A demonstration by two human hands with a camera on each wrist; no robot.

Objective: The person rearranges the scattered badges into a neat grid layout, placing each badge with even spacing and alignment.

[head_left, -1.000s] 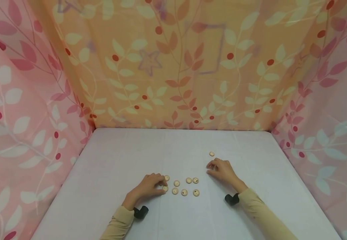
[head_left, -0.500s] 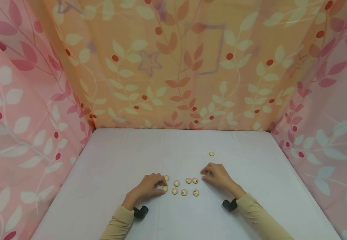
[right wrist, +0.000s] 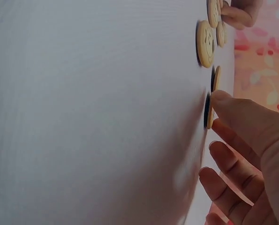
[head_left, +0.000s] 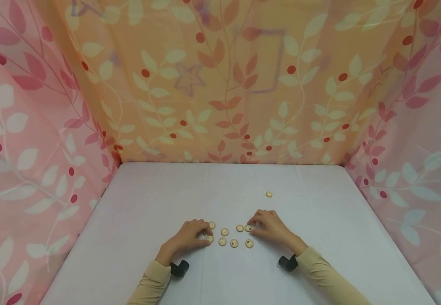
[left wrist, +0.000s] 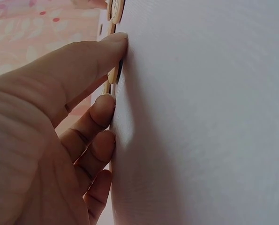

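Note:
Small round wooden discs with faces drawn on them lie in two loose rows on the white table. My left hand (head_left: 188,235) pinches the disc (head_left: 210,239) at the near left end between thumb and index finger. Another disc (head_left: 212,225) lies just beyond its fingertips. At the far right end of the back row, my right hand (head_left: 271,226) has thumb and index finger around a disc (head_left: 248,228) with a dark spot. In the right wrist view, the thumb touches that disc (right wrist: 209,113); its index fingertip is partly hidden.
Between the hands lie several more discs, among them a back-row disc (head_left: 224,231) and a front-row disc (head_left: 234,243). One lone disc (head_left: 269,194) lies farther back. Patterned curtains (head_left: 220,106) enclose the white table (head_left: 159,186) at back and sides.
My right hand has moved left and nearer, from beside the lone disc to the right end of the back row, where it reaches a disc. The left hand has stayed in place.

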